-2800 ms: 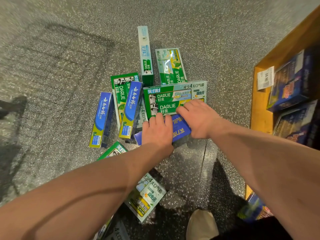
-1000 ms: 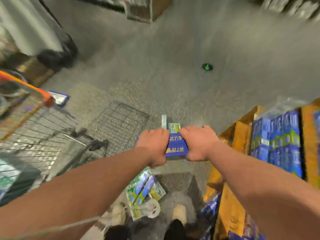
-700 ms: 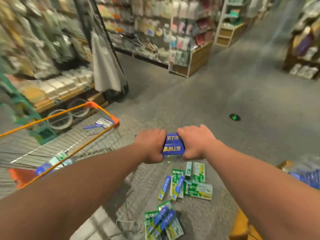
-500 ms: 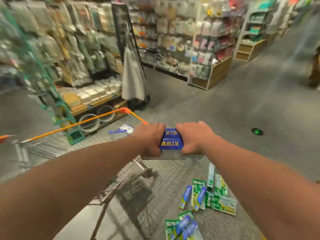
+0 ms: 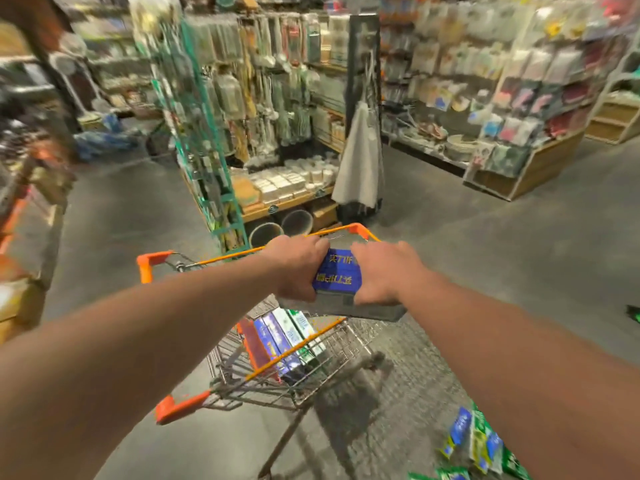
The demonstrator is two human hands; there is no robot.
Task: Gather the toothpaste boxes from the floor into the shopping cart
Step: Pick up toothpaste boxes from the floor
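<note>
Transfer step. Left hand (image 5: 298,268) and right hand (image 5: 382,273) clamp a stack of toothpaste boxes (image 5: 337,275) at frame centre, above the shopping cart (image 5: 263,368). Next: lower, release inside. More boxes on floor (image 5: 474,441), lower right.

On my feed it's a shop aisle with a grey speckled floor (image 5: 485,244). Straight ahead there's a green wire rack (image 5: 204,161) hung with packets, and a low wooden shelf (image 5: 287,202) of pale boxes with two round tubs (image 5: 297,221) under it. A white cloth (image 5: 360,168) hangs off a dark post (image 5: 363,57). More shelving (image 5: 543,164) runs along the right, pretty blurry.
</note>
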